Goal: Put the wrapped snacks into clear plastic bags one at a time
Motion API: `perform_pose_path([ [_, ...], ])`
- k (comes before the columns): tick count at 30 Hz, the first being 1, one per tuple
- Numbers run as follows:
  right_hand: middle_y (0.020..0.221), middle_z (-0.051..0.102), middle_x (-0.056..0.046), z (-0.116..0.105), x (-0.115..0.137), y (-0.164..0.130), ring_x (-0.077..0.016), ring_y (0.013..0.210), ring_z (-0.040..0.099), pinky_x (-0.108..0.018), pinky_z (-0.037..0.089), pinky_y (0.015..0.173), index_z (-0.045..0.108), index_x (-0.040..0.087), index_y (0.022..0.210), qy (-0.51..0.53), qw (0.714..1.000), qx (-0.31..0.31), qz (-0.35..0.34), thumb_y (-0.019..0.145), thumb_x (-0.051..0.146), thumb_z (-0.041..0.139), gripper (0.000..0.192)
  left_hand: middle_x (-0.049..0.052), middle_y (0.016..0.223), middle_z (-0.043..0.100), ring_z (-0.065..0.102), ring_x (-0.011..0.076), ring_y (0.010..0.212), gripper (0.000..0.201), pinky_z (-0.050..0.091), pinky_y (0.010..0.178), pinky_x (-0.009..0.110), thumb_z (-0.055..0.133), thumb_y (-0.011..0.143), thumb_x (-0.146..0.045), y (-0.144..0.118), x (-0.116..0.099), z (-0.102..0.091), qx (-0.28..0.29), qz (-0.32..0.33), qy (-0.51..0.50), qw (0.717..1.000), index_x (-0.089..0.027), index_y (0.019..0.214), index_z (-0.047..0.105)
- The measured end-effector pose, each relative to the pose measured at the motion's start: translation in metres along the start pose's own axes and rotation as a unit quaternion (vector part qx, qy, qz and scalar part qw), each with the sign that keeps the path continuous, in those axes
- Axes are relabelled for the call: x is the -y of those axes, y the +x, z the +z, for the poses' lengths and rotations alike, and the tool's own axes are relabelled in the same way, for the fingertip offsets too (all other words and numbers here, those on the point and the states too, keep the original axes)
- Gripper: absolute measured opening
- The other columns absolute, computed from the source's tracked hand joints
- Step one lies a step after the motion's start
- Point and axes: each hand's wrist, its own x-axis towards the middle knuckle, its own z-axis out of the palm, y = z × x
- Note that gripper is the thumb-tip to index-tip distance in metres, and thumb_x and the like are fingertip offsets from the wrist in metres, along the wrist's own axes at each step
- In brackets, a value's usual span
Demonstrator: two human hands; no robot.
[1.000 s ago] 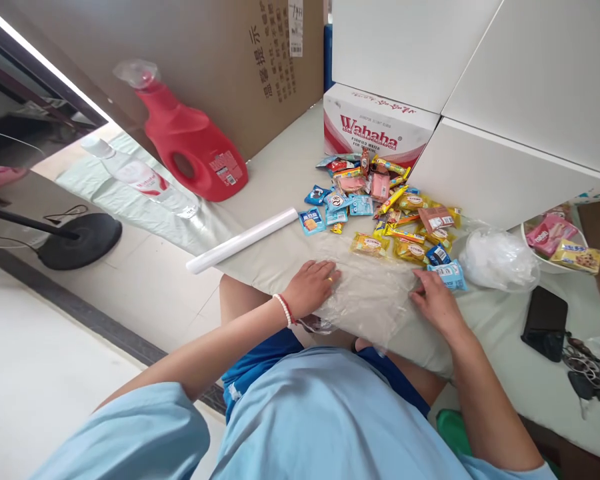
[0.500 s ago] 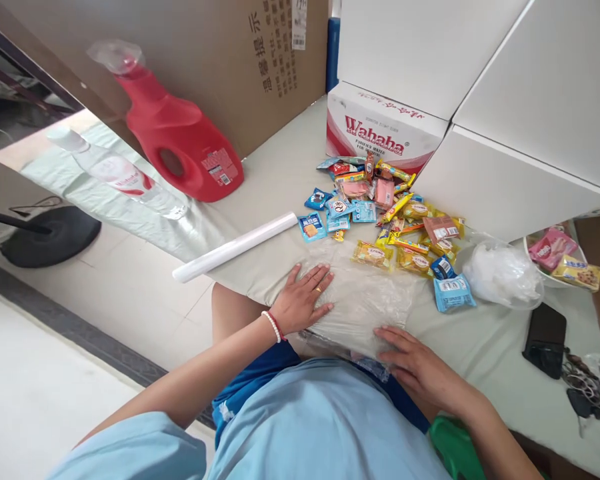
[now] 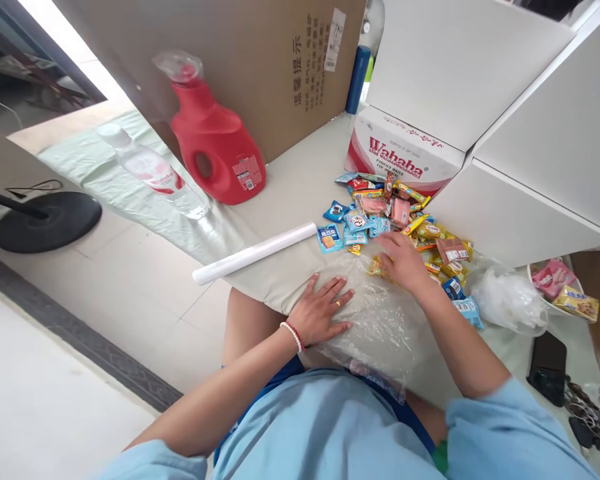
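Clear bag (image 3: 380, 327) lying empty, left hand (image 3: 323, 312) pressing it flat, fingers spread; right hand (image 3: 403, 260) closing on a far snack (image 3: 377, 268), none bagged yet.

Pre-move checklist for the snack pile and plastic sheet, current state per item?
1. Left hand flat on the clear plastic sheet, pinning it: ok.
2. Right hand over the near edge of the pile of small wrapped snacks: ok.
3. Right hand has a packet gripped: cannot tell, fingers cover a yellow one.
4. Sheet lies fully on the grey table: not ok, its near edge hangs over the table edge toward the lap.
5. White roll apart from both hands: ok.
6. Red detergent jug and clear water bottle stand away from the pile: ok.
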Motion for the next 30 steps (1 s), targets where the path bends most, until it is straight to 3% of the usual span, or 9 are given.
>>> perform_pose_path([
  [3,0.154,0.051,-0.017,0.024,0.011,0.068,-0.0345,0.138,0.043,-0.049,0.042,0.108,0.056,0.016,0.146,-0.112,0.993,0.019,-0.022,0.093,0.011,0.050,0.054,0.013,0.168,0.034,0.034,0.0327,0.154,0.073,0.007,0.126,0.063,0.043,0.098,-0.069,-0.001,-0.001,0.000,-0.007,-0.002,0.006,1.000,-0.027,0.158,0.042],
  [5,0.150,0.054,-0.016,0.032,0.014,0.089,-0.0340,0.133,0.045,-0.045,0.044,0.101,0.060,0.018,0.143,-0.155,0.987,0.046,-0.024,0.095,0.012,0.048,0.050,0.013,0.168,0.035,0.034,0.0317,0.154,0.073,0.006,0.127,0.062,0.041,0.099,-0.069,-0.002,-0.001,0.000,-0.008,0.000,0.001,1.000,-0.027,0.158,0.042],
  [8,0.141,0.061,-0.013,0.034,0.004,0.090,-0.0323,0.124,0.049,-0.041,0.044,0.096,0.068,0.021,0.134,-0.180,0.982,0.056,-0.022,0.099,0.015,0.044,0.043,0.013,0.169,0.034,0.033,0.0297,0.155,0.073,0.004,0.127,0.061,0.036,0.100,-0.070,-0.003,0.000,0.000,-0.012,0.005,0.000,1.000,-0.026,0.158,0.041],
  [14,0.113,0.071,-0.015,0.015,-0.014,0.060,-0.0312,0.109,0.055,-0.039,0.042,0.092,0.077,0.016,0.115,-0.184,0.979,0.083,0.027,0.094,0.011,0.046,0.038,0.013,0.168,0.034,0.033,0.0318,0.155,0.073,0.007,0.126,0.063,0.038,0.100,-0.069,-0.004,0.002,0.003,-0.024,0.011,0.004,1.000,-0.025,0.158,0.041],
  [17,0.113,0.070,-0.016,0.012,0.010,0.075,-0.0323,0.113,0.053,-0.041,0.039,0.099,0.075,0.014,0.116,-0.165,0.984,0.060,0.010,0.095,0.011,0.044,0.038,0.013,0.168,0.034,0.032,0.0342,0.154,0.072,0.008,0.126,0.064,0.043,0.098,-0.067,-0.004,0.004,0.005,-0.025,0.013,0.004,1.000,-0.026,0.158,0.042],
  [20,0.115,0.068,-0.018,0.023,0.045,0.111,-0.0312,0.114,0.053,-0.042,0.034,0.107,0.068,0.010,0.126,-0.122,0.990,0.065,-0.025,0.101,0.016,0.038,0.039,0.013,0.168,0.035,0.033,0.0350,0.154,0.072,0.009,0.126,0.064,0.044,0.098,-0.066,-0.004,0.004,0.007,-0.021,0.014,0.006,1.000,-0.027,0.158,0.042],
  [23,0.137,0.059,-0.021,0.044,0.071,0.147,-0.0326,0.124,0.048,-0.043,0.032,0.109,0.053,0.009,0.144,-0.085,0.992,0.088,0.036,0.103,0.031,0.048,0.047,0.013,0.168,0.036,0.033,0.0352,0.153,0.072,0.012,0.126,0.064,0.044,0.098,-0.067,-0.003,0.004,0.007,-0.019,0.010,0.011,1.000,-0.027,0.158,0.043],
  [26,0.142,0.056,-0.024,0.059,0.082,0.167,-0.0333,0.123,0.050,-0.042,0.037,0.104,0.054,0.006,0.140,-0.067,0.988,0.099,0.094,0.098,0.033,0.060,0.051,0.013,0.167,0.037,0.034,0.0347,0.153,0.071,0.013,0.126,0.064,0.043,0.098,-0.067,-0.003,0.003,0.006,-0.018,0.009,0.014,1.000,-0.026,0.157,0.045],
  [30,0.130,0.064,-0.023,0.052,0.086,0.161,-0.0294,0.115,0.058,-0.040,0.043,0.098,0.059,0.007,0.131,-0.049,0.990,0.071,0.113,0.104,0.022,0.041,0.035,0.012,0.167,0.037,0.035,0.0323,0.153,0.070,0.012,0.126,0.063,0.041,0.099,-0.068,-0.003,0.003,0.005,-0.015,0.012,0.003,1.000,-0.027,0.156,0.045],
])
